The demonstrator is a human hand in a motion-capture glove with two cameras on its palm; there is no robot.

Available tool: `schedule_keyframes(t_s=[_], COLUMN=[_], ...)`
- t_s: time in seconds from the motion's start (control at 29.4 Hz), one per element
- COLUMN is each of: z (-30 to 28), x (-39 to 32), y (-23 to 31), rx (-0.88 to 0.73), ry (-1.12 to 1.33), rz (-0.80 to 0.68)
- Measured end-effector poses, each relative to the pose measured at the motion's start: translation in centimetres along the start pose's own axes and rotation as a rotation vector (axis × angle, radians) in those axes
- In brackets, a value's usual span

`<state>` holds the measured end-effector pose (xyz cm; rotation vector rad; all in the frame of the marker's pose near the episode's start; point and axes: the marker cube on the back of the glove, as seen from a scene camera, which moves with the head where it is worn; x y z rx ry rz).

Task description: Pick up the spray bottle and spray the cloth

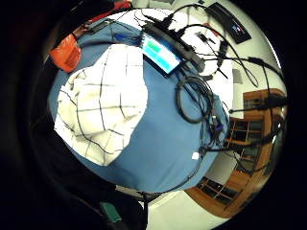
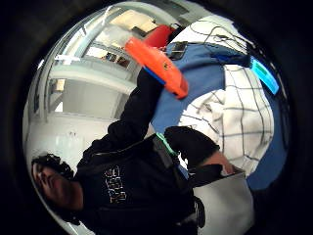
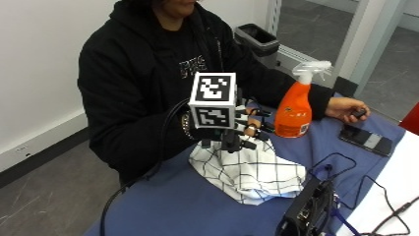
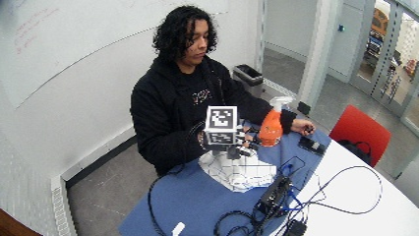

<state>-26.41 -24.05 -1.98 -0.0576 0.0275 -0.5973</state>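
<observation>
Hovering mid-frame over checked cloth: gloved right hand, fingers relaxed, holding nothing. Orange spray bottle upright, just right of it, on blue table.

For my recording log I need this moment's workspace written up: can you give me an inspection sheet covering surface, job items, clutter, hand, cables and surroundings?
Surface: table under a blue cover; bare white tabletop to one side.
Job's things: orange spray bottle upright on the cover, white trigger head, not held. White checked cloth lies crumpled beside it.
Clutter: phone flat near the bottle; black device at the table's near edge.
Hand: gloved right hand above the cloth, apart from the bottle, holding nothing, fingers relaxed. Bare hand rests on the cover past the bottle.
Cables: black cables loop over the white tabletop.
Surroundings: black bin behind the person; red chair.
</observation>
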Motion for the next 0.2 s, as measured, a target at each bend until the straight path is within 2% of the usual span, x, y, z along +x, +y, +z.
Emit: schedule_keyframes(t_s=[0.2], z=[-0.3], x=[1.7], y=[3.2], rx=[0.045], ry=[0.07], rz=[0.06])
